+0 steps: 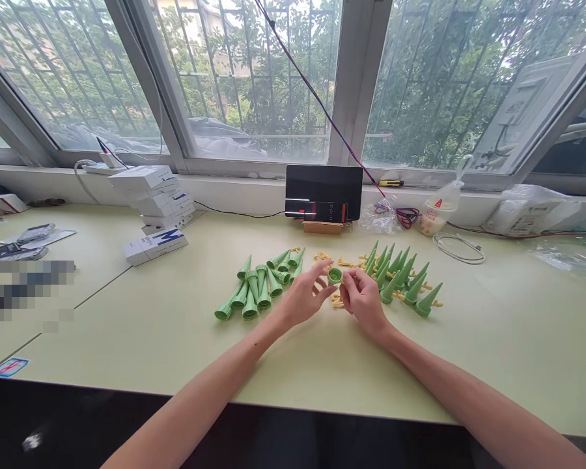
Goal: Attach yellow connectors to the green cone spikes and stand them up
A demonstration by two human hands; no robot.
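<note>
My left hand [306,296] pinches a green plastic cone [334,275] between its fingertips, the cone's round open end facing me. My right hand [362,298] is curled close beside it, fingers pinched together on something too small to make out. Left of my hands lies a heap of green cones [258,283] on their sides. To the right, another group of green cones [400,280] lies with tips pointing up and away. Small yellow plastic pieces [342,262] are scattered on the pale green table [293,352] between the two groups.
A black tablet [323,192] stands on a wooden holder at the window ledge. White boxes [153,195] are stacked at the back left, with one more white box [155,245] lying flat. A coiled white cable [459,247] and a plastic bottle [439,212] lie at the right.
</note>
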